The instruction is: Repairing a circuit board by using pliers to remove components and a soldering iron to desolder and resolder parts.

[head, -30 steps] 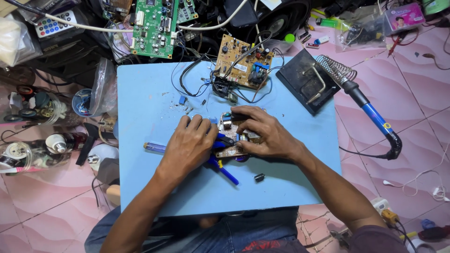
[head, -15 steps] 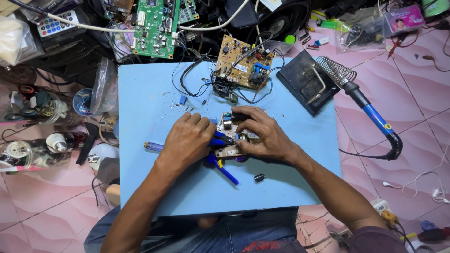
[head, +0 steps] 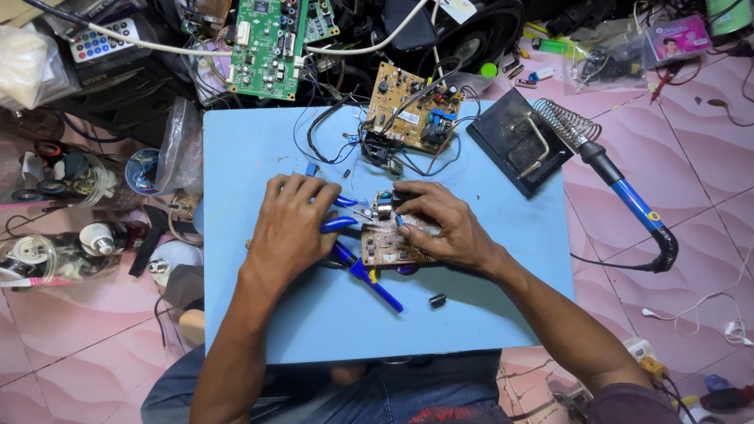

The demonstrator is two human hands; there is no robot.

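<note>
At the far left, on the pink tiled floor (head: 63, 353), lie bulbs (head: 94, 239) and tape rolls (head: 47, 177), with a remote (head: 98, 41) above them. A green board (head: 265, 49) sits past the top edge of the blue mat (head: 471, 314).

On the mat, the left hand (head: 289, 229) is curled around the blue handles of a pair of pliers (head: 339, 224), fingers clenched on them; the jaws point right toward the small board (head: 386, 247). A second blue-handled tool (head: 375, 284), probably a screwdriver, lies just under the hand and slants down to the right, its tip hidden.

The small board rests flat near the middle of the mat, between the two hands. The right hand (head: 444, 228) lies across its right side, fingers spread and pressing down on it, holding it in place. A small black capacitor (head: 437, 300) lies loose on the mat below that hand.

Above the hands, a tan board (head: 410, 118) with black wires sits at the mat's top edge. To the right stands a black stand (head: 518, 141) with a coil holder, and a blue-handled soldering iron (head: 628, 200) rests in it, its cord trailing over the tiles.
</note>
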